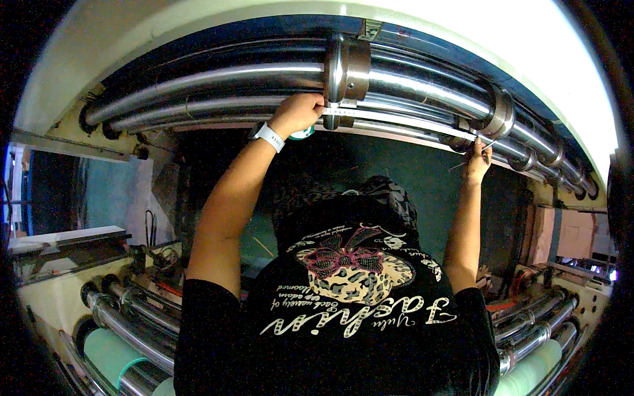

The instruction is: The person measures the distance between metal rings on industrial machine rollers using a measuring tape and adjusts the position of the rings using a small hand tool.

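Note:
A white measuring tape (403, 120) is stretched along shiny steel shafts in front of me. My left hand (297, 113) is closed on it at the left, beside a big steel collar. Under that hand shows part of a teal, round-edged tape case (302, 134). At the tape's right end, my right hand (479, 162) is closed, pinching the tape just below another collar (500, 112). A thin metal rod (490, 142) also sticks out by its fingers; its kind cannot be made out. The large left collar (348, 69) rings the upper shaft.
Several parallel steel shafts (231, 78) span a pale machine frame (172, 23). More rollers, some with a green sleeve (113, 356), stand behind me at the lower left and lower right. A dark floor (231, 165) lies below the shafts.

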Available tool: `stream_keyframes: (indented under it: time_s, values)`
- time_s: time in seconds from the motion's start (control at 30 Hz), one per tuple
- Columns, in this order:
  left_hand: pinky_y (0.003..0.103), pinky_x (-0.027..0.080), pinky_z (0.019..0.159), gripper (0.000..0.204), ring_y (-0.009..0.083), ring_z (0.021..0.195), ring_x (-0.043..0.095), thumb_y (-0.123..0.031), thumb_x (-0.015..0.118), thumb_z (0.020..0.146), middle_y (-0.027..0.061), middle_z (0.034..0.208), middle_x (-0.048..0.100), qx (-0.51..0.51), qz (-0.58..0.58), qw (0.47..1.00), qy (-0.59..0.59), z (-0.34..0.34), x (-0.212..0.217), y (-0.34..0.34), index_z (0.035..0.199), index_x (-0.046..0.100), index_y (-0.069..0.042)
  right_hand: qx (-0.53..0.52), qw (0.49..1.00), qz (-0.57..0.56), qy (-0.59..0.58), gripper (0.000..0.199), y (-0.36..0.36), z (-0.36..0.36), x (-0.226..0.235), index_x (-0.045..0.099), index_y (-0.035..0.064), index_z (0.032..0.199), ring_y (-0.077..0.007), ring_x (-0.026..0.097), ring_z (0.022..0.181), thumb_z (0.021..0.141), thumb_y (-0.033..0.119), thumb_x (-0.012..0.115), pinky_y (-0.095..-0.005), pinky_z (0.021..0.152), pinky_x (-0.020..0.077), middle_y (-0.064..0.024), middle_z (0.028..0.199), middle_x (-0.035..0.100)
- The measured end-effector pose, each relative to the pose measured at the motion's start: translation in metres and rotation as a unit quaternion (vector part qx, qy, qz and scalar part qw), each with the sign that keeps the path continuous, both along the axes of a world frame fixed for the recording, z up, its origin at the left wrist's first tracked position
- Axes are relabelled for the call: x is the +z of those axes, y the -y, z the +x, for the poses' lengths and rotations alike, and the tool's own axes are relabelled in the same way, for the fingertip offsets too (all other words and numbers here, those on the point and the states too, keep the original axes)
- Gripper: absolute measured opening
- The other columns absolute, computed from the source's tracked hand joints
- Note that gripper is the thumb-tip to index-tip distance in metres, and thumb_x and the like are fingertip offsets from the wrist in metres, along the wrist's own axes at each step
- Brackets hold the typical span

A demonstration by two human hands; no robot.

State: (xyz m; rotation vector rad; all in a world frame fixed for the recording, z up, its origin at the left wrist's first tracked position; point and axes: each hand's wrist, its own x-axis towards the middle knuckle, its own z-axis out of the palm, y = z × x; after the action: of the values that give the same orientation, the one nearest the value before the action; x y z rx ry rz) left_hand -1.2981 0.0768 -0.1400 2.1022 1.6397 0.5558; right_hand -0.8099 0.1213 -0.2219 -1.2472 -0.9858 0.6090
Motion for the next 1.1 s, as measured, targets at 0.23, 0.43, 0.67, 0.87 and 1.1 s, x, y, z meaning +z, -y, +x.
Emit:
stream_keyframes:
  time_s: [0.23, 0.43, 0.67, 0.87, 1.1]
  values:
    - [0.044, 0.048, 0.072, 0.048, 0.0369, 0.086, 0.060, -0.031, 0.059, 0.082, 0.0172, 0.092, 0.063, 0.023, 0.027, 0.999, -0.007, 0.004, -0.013, 0.014, 0.119, 0.040, -0.007, 0.002, 1.000, 0.020, -0.013, 0.016, -0.006, 0.004, -0.010, 0.050, 0.0115, 0.079, -0.0050, 0.036, 0.048, 0.085, 0.020, 0.062, -0.0203, 0.044, 0.0271, 0.0052, 0.060, 0.044]
    - [0.043, 0.051, 0.062, 0.069, 0.0354, 0.076, 0.062, -0.039, 0.064, 0.077, 0.0208, 0.102, 0.057, 0.048, 0.047, 0.991, -0.116, 0.036, 0.002, 0.030, 0.123, 0.032, 0.000, -0.008, 0.999, -0.012, 0.041, 0.017, -0.003, 0.013, -0.012, 0.050, 0.0125, 0.081, -0.0050, 0.037, 0.049, 0.084, 0.023, 0.063, -0.0205, 0.045, 0.0296, 0.0053, 0.062, 0.045]
    - [0.045, 0.051, 0.061, 0.083, 0.0401, 0.073, 0.060, -0.040, 0.066, 0.074, 0.0263, 0.099, 0.056, 0.059, 0.087, 0.990, -0.095, 0.038, -0.022, 0.022, 0.127, 0.023, 0.008, 0.005, 1.000, -0.013, 0.011, 0.017, 0.004, 0.004, -0.005, 0.049, 0.0132, 0.081, -0.0054, 0.040, 0.052, 0.085, 0.023, 0.062, -0.0208, 0.047, 0.0330, 0.0055, 0.063, 0.045]
    - [0.046, 0.050, 0.062, 0.075, 0.0395, 0.074, 0.060, -0.040, 0.067, 0.074, 0.0269, 0.094, 0.057, 0.059, 0.098, 0.990, -0.083, 0.042, -0.015, 0.021, 0.120, 0.030, 0.008, -0.012, 0.999, -0.020, 0.022, 0.017, 0.006, 0.003, -0.002, 0.050, 0.0117, 0.082, -0.0061, 0.042, 0.054, 0.085, 0.024, 0.062, -0.0219, 0.048, 0.0347, 0.0052, 0.064, 0.046]
    - [0.039, 0.048, 0.071, 0.060, 0.0302, 0.082, 0.059, -0.036, 0.074, 0.069, 0.0166, 0.089, 0.057, -0.018, -0.018, 0.998, 0.060, 0.007, -0.001, 0.019, 0.109, 0.046, -0.001, 0.003, 1.000, -0.008, 0.022, 0.016, 0.004, 0.002, -0.003, 0.051, 0.0120, 0.084, -0.0057, 0.042, 0.053, 0.086, 0.025, 0.061, -0.0203, 0.047, 0.0337, 0.0052, 0.065, 0.046]
